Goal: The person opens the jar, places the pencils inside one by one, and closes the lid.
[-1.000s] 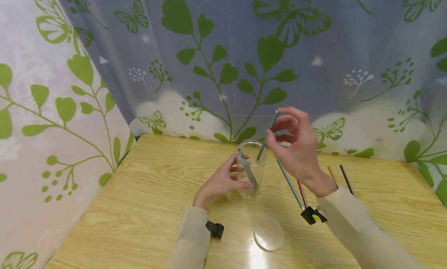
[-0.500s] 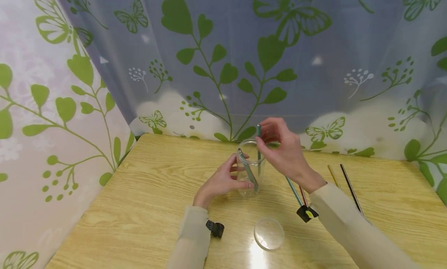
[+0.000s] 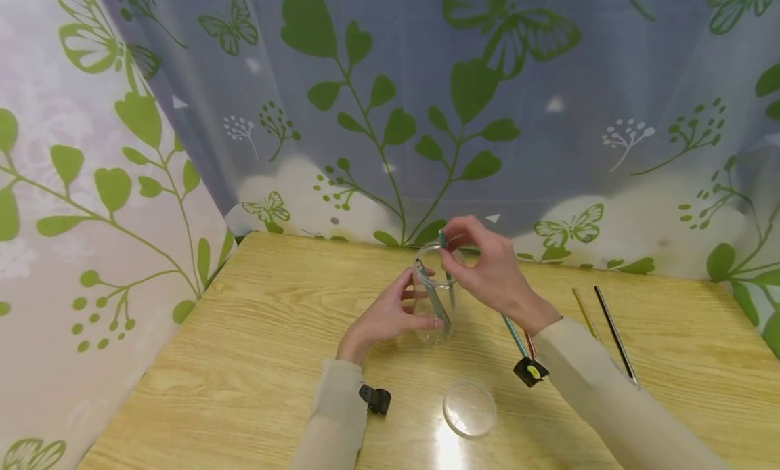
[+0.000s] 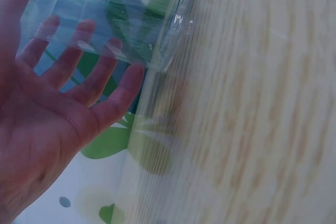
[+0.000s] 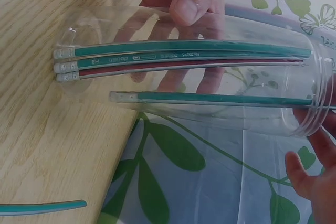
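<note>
A clear plastic jar point(image 3: 434, 285) stands on the table, and the left hand point(image 3: 385, 315) grips it from the side, thumb in front and fingers behind. Two green pencils and a dark red one point(image 5: 184, 65) lean together inside, their white erasers at the jar's bottom in the right wrist view. Above the rim, the right hand point(image 3: 492, 270) pinches another green pencil point(image 5: 210, 98) near its top end. Most of that pencil is inside the jar, eraser end down, and its eraser is short of the jar's bottom. In the left wrist view the palm and spread fingers point(image 4: 92, 85) show beside the clear wall.
A round clear lid point(image 3: 469, 410) lies on the wooden table nearer the person. Blue point(image 3: 514, 336) and red point(image 3: 529, 345) pencils lie partly under the right forearm. Yellow point(image 3: 586, 313) and black point(image 3: 615, 334) ones lie farther right. Patterned cloth point(image 3: 378, 185) hangs behind the table.
The right hand has moved left and down, lowering the green pencil from a tilt at the rim to nearly upright, deeper in the jar. The left hand and jar have stayed put.
</note>
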`<state>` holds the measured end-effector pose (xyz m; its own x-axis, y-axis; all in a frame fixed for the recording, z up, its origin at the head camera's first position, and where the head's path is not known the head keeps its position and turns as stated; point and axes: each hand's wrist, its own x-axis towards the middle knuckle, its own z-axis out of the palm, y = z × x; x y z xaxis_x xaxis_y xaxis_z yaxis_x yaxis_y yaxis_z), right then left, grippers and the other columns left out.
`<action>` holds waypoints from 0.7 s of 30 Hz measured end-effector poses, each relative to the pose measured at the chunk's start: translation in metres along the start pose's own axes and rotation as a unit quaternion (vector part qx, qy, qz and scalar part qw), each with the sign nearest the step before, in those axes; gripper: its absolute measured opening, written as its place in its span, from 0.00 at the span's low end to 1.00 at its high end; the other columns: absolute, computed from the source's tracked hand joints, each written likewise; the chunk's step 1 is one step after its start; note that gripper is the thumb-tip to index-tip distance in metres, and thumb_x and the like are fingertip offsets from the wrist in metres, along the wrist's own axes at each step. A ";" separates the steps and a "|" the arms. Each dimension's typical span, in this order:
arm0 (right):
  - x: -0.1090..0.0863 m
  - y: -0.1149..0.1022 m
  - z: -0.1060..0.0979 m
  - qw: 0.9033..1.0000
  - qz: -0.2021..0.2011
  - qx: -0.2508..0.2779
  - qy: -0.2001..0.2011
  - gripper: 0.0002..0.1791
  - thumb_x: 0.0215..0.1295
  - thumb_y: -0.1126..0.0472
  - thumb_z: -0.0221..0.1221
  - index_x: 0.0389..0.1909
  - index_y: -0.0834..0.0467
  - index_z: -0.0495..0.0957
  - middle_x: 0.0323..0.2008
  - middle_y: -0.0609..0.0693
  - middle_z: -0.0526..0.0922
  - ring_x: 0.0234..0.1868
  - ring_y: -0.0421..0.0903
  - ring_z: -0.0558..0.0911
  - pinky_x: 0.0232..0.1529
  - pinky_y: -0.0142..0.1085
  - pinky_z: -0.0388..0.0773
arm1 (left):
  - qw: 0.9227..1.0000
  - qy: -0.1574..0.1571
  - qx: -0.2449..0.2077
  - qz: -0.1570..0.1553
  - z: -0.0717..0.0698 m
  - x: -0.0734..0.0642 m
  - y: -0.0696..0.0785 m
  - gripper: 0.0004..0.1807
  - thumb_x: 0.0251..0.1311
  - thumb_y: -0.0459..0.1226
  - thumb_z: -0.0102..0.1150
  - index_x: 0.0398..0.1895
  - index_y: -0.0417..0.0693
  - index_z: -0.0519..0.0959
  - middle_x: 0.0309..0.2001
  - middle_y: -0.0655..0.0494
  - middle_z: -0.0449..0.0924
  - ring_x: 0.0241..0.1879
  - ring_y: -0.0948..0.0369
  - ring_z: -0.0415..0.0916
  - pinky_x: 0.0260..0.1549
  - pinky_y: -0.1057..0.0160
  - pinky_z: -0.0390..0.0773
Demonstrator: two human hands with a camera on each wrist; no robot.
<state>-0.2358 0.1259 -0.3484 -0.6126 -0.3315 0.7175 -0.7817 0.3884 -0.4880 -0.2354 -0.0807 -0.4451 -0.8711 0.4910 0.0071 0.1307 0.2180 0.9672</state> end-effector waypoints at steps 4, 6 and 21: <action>0.000 0.001 0.002 1.000 0.004 -0.003 -0.013 0.15 0.58 0.75 0.66 0.45 0.62 0.78 0.38 0.53 0.87 0.36 0.48 0.89 0.37 0.46 0.87 | 1.000 0.000 -0.002 0.004 0.000 0.000 0.000 0.45 0.55 0.41 0.76 0.75 0.62 0.62 0.70 0.61 0.68 0.71 0.50 0.69 0.69 0.45 0.73; 0.000 0.001 0.003 1.000 0.006 -0.002 -0.023 0.14 0.59 0.75 0.66 0.44 0.62 0.78 0.38 0.53 0.88 0.37 0.48 0.89 0.38 0.44 0.87 | 1.000 -0.001 -0.003 0.005 -0.001 0.000 0.000 0.45 0.56 0.41 0.76 0.75 0.64 0.63 0.70 0.61 0.68 0.71 0.49 0.68 0.69 0.45 0.73; 0.007 -0.004 -0.003 0.992 0.024 -0.029 -0.121 0.06 0.65 0.70 0.65 0.40 0.59 0.83 0.36 0.50 0.89 0.36 0.44 0.88 0.39 0.41 0.87 | 1.000 0.004 -0.011 -0.003 0.002 -0.001 -0.002 0.46 0.55 0.40 0.77 0.72 0.79 0.62 0.70 0.62 0.66 0.71 0.51 0.68 0.69 0.44 0.72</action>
<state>-0.2367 0.1249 -0.3398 -0.6653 -0.5048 0.5501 -0.7466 0.4563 -0.4842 -0.2336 -0.0804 -0.4470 -0.8757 0.4828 0.0037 0.1151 0.2013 0.9727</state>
